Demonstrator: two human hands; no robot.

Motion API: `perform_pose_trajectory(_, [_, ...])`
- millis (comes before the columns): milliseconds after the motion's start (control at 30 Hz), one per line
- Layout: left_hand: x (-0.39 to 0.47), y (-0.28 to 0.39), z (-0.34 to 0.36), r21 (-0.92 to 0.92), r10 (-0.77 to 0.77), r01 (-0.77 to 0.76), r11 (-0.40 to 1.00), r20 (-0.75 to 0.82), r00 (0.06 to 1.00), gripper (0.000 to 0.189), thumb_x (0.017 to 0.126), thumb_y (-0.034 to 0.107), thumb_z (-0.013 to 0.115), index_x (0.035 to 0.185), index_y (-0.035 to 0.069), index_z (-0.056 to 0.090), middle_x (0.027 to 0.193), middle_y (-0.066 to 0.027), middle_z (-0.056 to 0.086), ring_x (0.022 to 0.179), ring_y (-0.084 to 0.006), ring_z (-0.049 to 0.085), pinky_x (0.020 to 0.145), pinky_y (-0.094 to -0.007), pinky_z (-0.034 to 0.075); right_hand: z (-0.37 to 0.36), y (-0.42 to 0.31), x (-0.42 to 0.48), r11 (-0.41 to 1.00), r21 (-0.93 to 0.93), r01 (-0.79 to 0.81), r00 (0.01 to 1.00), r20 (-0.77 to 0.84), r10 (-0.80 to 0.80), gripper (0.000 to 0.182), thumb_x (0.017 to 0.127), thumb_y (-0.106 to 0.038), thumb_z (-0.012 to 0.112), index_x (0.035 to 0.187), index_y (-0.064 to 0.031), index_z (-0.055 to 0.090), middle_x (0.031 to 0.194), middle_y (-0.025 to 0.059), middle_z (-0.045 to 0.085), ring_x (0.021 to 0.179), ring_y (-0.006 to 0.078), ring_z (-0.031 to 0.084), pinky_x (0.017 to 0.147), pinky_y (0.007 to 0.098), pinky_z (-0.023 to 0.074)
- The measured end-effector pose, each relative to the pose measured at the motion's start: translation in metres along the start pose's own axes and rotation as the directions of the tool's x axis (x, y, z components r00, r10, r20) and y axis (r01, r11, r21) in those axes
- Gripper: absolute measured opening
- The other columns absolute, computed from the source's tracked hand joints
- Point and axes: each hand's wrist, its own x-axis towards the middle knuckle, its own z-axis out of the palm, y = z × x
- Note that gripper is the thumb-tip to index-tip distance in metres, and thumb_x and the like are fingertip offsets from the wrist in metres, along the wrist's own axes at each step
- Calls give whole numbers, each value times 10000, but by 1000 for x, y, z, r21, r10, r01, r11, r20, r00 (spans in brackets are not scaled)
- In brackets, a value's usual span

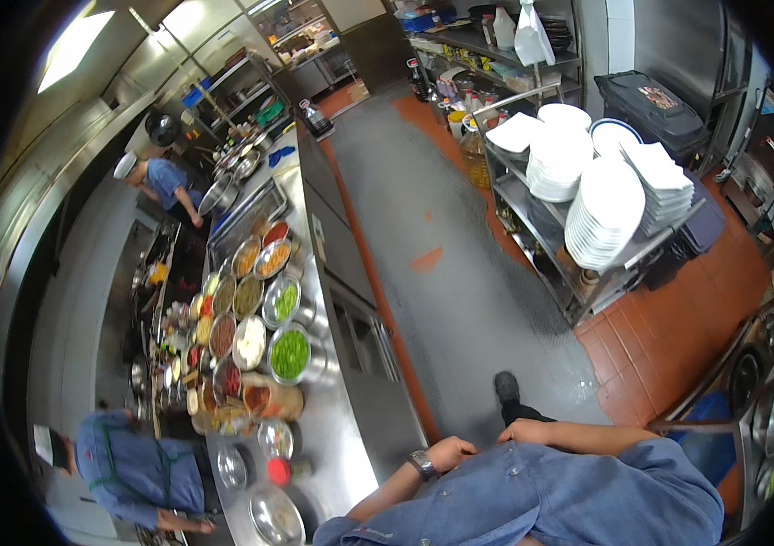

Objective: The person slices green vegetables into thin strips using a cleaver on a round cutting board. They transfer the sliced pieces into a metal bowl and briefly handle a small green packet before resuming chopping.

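My left hand, with a metal watch on its wrist, is at the front of my blue button shirt. Close beside it, my right hand touches the same shirt near its lower edge. The fingers of both hands are partly hidden against the cloth, so a grip on it cannot be made out. To my left runs a steel counter with bowls of chopped greens, white pieces and a red-lidded jar. One dark shoe shows on the floor below.
Stacked white plates fill a steel cart on the right. A grey mat covers part of the red tile floor. Beyond the counter stand two people in blue, one near, one farther. A lidded bin is behind the cart.
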Motion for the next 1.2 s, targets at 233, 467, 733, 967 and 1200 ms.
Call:
perform_pose_trajectory(233, [50, 53, -202, -107, 44, -52, 993, -83, 996, 296, 981, 231, 685, 1195, 30, 724, 1051, -106, 770, 916, -162, 710, 864, -332, 558, -210, -22, 107, 966, -201, 164, 981, 139, -137, 303, 908, -280, 632, 1124, -80, 705, 1032, 164, 740, 947, 391, 687, 841, 461, 526])
perform_pose_trajectory(467, [106, 33, -375, -118, 14, -39, 992, -206, 978, 357, 961, 283, 705, 1247, 70, 712, 1045, -148, 761, 953, -210, 722, 873, -338, 559, -389, -41, 233, 875, -441, 200, 933, 357, -34, 338, 929, -256, 589, 1210, -107, 703, 1104, 178, 732, 1018, 388, 684, 873, 461, 527])
perform_pose_trajectory(733, [182, 0, -649, -86, 118, -138, 987, -203, 972, 331, 935, 331, 707, 1161, 96, 762, 1034, -140, 775, 899, -235, 723, 844, -363, 562, -569, -1, 393, 946, -307, -104, 974, 160, 159, 434, 949, -343, 580, 1290, -90, 666, 1195, 189, 709, 1103, 384, 666, 947, 436, 509])
perform_pose_trajectory(967, [227, 5, -872, -201, 105, -85, 976, 88, 991, 279, 940, 205, 728, 1177, 59, 746, 1033, -44, 769, 883, -127, 681, 849, -323, 552, -717, -10, 478, 944, -229, -237, 960, -205, 191, 396, 923, -317, 640, 1223, -65, 703, 1155, 194, 717, 1085, 358, 668, 939, 441, 510])
perform_pose_trajectory(1200, [345, -29, -1054, -264, 128, -79, 961, 174, 976, 292, 953, 136, 715, 1217, 12, 696, 1168, -50, 726, 1036, -138, 642, 954, -333, 515, -832, 101, 565, 731, 64, -680, 654, -399, 643, 631, 948, -578, 552, 1427, -171, 600, 1442, 192, 555, 1374, 390, 477, 1137, 476, 404])
